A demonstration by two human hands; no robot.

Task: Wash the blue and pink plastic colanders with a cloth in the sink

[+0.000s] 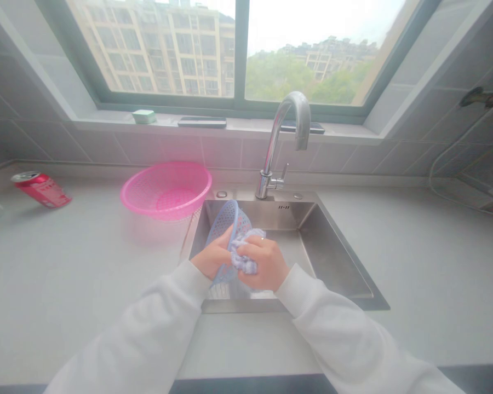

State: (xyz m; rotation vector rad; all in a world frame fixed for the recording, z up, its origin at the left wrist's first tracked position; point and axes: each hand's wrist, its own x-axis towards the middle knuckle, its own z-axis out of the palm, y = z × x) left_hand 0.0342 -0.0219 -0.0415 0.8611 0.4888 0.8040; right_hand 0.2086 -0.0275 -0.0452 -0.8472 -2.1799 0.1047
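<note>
Over the left part of the steel sink (345, 251), a blue perforated plastic basket (223, 221) is held tilted on its side. My left hand (214, 256) grips it by the near rim, fingers partly hidden behind it. Bunched in my right hand (267, 261) is a pale checked cloth (245, 265), pressed against the basket at its rim. The fingers of my right hand are closed round the cloth. The lower part of the basket is partly covered by my hands.
A chrome faucet (271, 145) rises behind the sink. On the counter to the left stand a pink plastic basket (137, 207) and a tilted red can (45, 190). The windowsill holds a green box (143, 116) and a flat dark-edged object (202, 122).
</note>
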